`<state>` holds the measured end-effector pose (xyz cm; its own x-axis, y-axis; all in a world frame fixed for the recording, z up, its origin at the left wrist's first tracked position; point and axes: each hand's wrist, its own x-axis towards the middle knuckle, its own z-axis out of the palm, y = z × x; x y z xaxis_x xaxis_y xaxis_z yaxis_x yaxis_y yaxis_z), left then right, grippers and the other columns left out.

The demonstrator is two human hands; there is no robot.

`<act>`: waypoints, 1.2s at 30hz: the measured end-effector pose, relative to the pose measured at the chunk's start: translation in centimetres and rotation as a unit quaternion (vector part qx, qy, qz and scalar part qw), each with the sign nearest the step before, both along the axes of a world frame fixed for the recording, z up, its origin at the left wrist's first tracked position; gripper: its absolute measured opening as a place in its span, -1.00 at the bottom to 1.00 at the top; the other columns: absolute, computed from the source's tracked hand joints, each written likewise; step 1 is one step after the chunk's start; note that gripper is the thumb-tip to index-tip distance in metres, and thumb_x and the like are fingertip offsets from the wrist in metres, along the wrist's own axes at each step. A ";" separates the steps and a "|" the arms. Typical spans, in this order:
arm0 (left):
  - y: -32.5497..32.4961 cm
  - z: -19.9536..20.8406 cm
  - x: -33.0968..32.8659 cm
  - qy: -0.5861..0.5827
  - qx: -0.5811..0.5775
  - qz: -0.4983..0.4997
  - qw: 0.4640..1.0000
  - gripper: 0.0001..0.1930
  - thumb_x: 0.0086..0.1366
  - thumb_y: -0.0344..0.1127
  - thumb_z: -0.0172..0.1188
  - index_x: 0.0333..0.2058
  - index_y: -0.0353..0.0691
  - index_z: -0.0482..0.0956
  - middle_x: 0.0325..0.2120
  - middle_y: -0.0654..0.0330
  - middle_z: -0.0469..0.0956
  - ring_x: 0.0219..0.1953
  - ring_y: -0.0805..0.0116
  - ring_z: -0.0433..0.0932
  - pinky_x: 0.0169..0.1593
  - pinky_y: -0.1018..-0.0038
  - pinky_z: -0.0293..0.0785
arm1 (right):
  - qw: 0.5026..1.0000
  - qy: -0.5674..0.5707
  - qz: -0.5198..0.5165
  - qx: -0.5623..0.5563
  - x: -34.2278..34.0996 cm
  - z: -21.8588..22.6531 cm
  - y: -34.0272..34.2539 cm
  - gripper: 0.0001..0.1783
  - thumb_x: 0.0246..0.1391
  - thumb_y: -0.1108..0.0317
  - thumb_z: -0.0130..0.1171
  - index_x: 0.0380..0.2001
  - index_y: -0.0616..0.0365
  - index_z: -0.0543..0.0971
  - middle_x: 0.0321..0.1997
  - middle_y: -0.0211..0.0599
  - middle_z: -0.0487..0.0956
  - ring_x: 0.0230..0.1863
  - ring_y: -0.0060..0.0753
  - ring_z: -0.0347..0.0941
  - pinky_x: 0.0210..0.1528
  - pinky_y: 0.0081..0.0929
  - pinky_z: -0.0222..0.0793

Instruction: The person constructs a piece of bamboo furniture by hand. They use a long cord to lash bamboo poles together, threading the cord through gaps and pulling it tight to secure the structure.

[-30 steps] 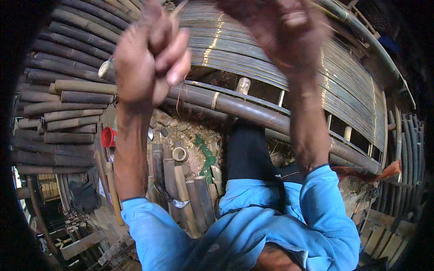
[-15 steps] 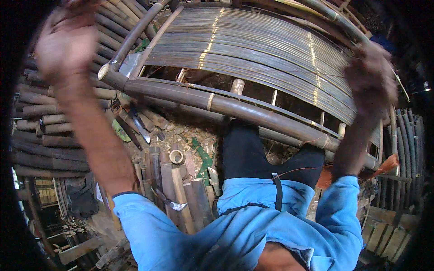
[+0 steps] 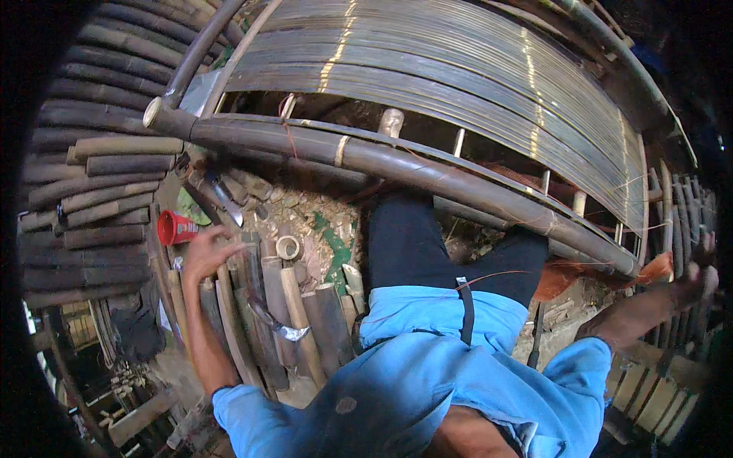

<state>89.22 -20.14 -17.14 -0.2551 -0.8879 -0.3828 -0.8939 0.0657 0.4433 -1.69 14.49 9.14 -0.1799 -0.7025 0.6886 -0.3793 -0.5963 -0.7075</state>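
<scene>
A bamboo bench-like frame stands before my legs, with a panel of thin dark bamboo slats across it. My left hand is off the frame, low on the left, fingers curved and apart with nothing between them. It is close to a red cup lying tipped beside cut bamboo. Out by the dark right rim, my right hand is dim, and its fingers are hard to read. Orange-red fibre hangs at the frame's right end, near that hand. Thin reddish strands cross the frame.
Stacked dark bamboo poles fill the left side. A curved blade rests on upright cut bamboo pieces. Another knife lies near the frame's left end. More poles stand at the right.
Both hands have dropped away from the frame's ends, the left toward the red cup, the right outward and down. The view has shifted, and the cup is now visible.
</scene>
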 end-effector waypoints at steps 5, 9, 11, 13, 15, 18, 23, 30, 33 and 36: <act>0.8 0.8 8.9 -0.230 -0.061 0.062 0.969 -0.25 -0.04 0.06 0.55 0.04 -0.33 0.58 -0.19 -0.09 0.68 -0.10 0.12 0.68 -0.01 0.29 0.56 | 0.930 -0.011 -0.153 0.334 12.9 -13.7 -9.7 -0.76 0.33 0.24 0.11 -0.23 0.22 0.53 -0.26 -0.45 0.48 -0.25 -0.57 0.36 -0.17 -0.53 0.27; -4.4 -5.4 -6.6 0.212 -0.132 0.192 0.949 0.18 -0.03 0.05 0.60 0.39 -0.27 0.02 0.05 -0.21 0.44 -0.09 0.11 0.59 0.01 0.24 0.57 | 0.887 0.199 -0.072 0.410 25.5 -14.9 -13.8 -0.71 0.31 0.31 0.16 -0.46 0.29 0.55 -0.49 -0.55 0.45 -0.42 -0.61 0.31 -0.32 -0.57 0.22; -6.5 -8.2 -15.5 0.343 -0.080 0.240 0.905 0.41 -0.06 -0.09 0.65 0.42 -0.17 -0.42 0.11 -0.21 0.34 -0.09 0.17 0.58 -0.07 0.31 0.60 | 0.878 0.065 -0.135 0.454 23.2 -15.1 -11.8 -0.72 0.30 0.28 0.22 -0.40 0.30 0.58 -0.45 -0.53 0.50 -0.37 -0.61 0.36 -0.25 -0.56 0.29; -7.1 -8.9 -19.4 0.452 -0.055 0.287 0.843 0.53 0.00 -0.19 0.61 0.32 -0.06 -0.81 0.09 -0.14 0.39 -0.20 0.24 0.58 -0.30 0.43 0.58 | 0.886 0.050 -0.217 0.406 20.2 -15.5 -9.6 -0.68 0.36 0.18 0.15 -0.36 0.24 0.58 -0.48 -0.58 0.42 -0.44 -0.68 0.25 -0.36 -0.60 0.15; -5.8 -7.8 -22.5 0.530 -0.008 0.364 0.766 0.21 0.17 -0.21 0.50 0.43 -0.15 -0.40 -0.19 0.06 0.55 -0.46 0.46 0.50 -0.52 0.56 0.40 | 0.866 -0.010 -0.307 0.394 17.0 -14.2 -6.6 -0.67 0.35 0.13 0.18 -0.23 0.23 0.62 -0.46 -0.62 0.46 -0.41 -0.67 0.33 -0.33 -0.60 0.25; -3.6 -7.4 -15.9 0.535 0.254 0.207 0.779 -0.72 0.42 -0.14 0.22 -0.09 -0.24 0.57 -0.69 0.45 0.32 -0.77 0.70 0.10 -0.69 0.67 0.01 | 0.872 -0.041 -0.284 0.396 12.9 -14.4 -4.4 -0.64 0.39 0.06 0.10 -0.31 0.13 0.61 -0.58 -0.69 0.31 -0.58 -0.79 0.09 -0.52 -0.67 -0.10; 3.4 -6.7 4.4 0.596 0.062 0.528 0.602 -0.77 0.41 -0.31 0.09 -0.48 0.02 0.33 -0.76 0.50 0.11 -0.80 0.65 0.02 -0.76 0.61 -0.05 | 0.842 -0.031 -0.296 0.450 12.4 -16.5 -5.1 -0.64 0.38 0.07 0.11 -0.34 0.13 0.61 -0.53 -0.67 0.37 -0.50 -0.76 0.15 -0.43 -0.67 -0.01; 13.3 -9.7 35.3 -0.175 -0.034 0.395 0.901 -0.71 0.25 -0.13 0.22 -0.21 -0.24 0.60 -0.46 0.03 0.59 -0.35 0.05 0.60 -0.18 0.09 0.52 | 0.781 0.095 -0.354 0.506 4.3 -25.8 1.9 -0.53 0.37 0.02 0.12 -0.21 0.33 0.61 -0.34 -0.32 0.58 -0.34 -0.46 0.39 -0.20 -0.48 0.30; 4.0 -17.6 18.5 -0.280 -0.031 0.086 0.956 -0.52 0.08 -0.15 0.35 -0.07 -0.32 0.57 -0.20 -0.32 0.59 -0.14 -0.31 0.58 -0.11 -0.02 0.51 | 0.655 0.262 -0.483 0.518 2.6 -21.2 10.5 -0.49 0.36 0.02 0.12 -0.10 0.37 0.62 -0.20 -0.02 0.63 -0.19 -0.17 0.51 0.00 -0.34 0.38; -4.0 -7.1 -4.1 -0.010 -0.225 0.182 0.957 -0.48 0.19 -0.20 0.31 0.07 -0.37 0.55 -0.07 -0.23 0.61 -0.06 -0.17 0.62 0.01 0.12 0.51 | 0.566 0.275 -0.515 0.581 0.4 -20.9 18.5 -0.52 0.35 0.06 0.11 0.00 0.31 0.62 -0.08 0.14 0.65 -0.05 0.08 0.57 0.06 -0.24 0.41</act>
